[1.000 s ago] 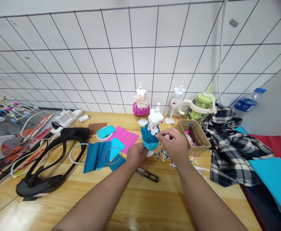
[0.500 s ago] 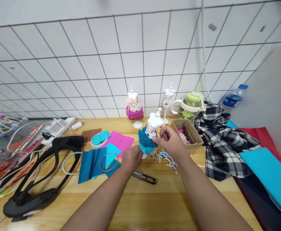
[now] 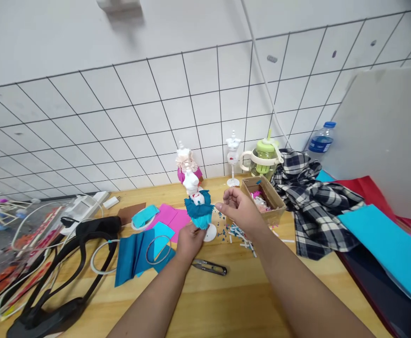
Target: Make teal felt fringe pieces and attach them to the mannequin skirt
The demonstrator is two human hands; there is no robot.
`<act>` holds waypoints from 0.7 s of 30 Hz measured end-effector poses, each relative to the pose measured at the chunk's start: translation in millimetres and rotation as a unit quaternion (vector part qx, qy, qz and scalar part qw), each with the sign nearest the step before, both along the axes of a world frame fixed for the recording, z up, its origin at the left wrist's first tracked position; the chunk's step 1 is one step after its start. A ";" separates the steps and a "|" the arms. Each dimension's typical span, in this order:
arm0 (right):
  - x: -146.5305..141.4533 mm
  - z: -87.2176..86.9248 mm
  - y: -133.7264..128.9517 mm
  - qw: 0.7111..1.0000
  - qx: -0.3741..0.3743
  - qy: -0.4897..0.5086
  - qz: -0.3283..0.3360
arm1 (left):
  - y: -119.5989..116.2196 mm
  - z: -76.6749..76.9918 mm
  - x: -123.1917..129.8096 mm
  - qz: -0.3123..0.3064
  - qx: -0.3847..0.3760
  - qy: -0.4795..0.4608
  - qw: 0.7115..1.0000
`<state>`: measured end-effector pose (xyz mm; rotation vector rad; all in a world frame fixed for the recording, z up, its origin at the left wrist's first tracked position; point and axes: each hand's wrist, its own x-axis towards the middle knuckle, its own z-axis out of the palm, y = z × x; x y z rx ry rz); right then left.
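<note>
The left hand (image 3: 190, 240) is closed on the mannequin (image 3: 191, 182) low down, beneath its teal skirt (image 3: 201, 218), with some of its fingers hidden there. The mannequin is out in the middle of the desk (image 3: 240, 300), leaning, its top toward the left and its round white base (image 3: 210, 233) to the right. The right hand (image 3: 238, 206) is beside the skirt, fingers loosely curled and thumb reaching out toward it; whether the thumb tip touches the ruffle is hard to tell from here.

Near the back edge of the desk, a pink-skirted mannequin (image 3: 187, 161) is partly covered by the front one, and a bare mannequin (image 3: 233, 145) stands upright to its right. Then come a green-lidded cup (image 3: 264, 159) and, in front of it, a cardboard box (image 3: 279, 206) with scraps inside. Paper strips (image 3: 243, 240) are scattered below the right hand. Snips (image 3: 209, 267) lie closer to the front, just beyond the left hand. Blue paper (image 3: 131, 256) and pink paper (image 3: 179, 223) spread to the left; a plaid shirt (image 3: 318, 206) is bunched by the right edge.
</note>
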<state>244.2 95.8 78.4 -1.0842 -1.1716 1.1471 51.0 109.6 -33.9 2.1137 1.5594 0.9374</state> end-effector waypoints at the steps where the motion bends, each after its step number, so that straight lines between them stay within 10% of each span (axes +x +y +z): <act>1: -3.1 0.7 -1.8 1.000 -0.014 0.006 0.011 | 0.4 0.2 -0.6 0.014 0.000 -0.009 1.000; 7: -33.1 -7.6 -18.3 0.961 -0.200 0.100 0.164 | 1.0 6.1 -5.2 0.086 0.004 -0.029 0.996; 21: -44.7 -20.5 -26.2 0.887 -0.233 0.369 0.152 | 1.0 6.5 -2.7 0.080 -0.028 0.004 0.996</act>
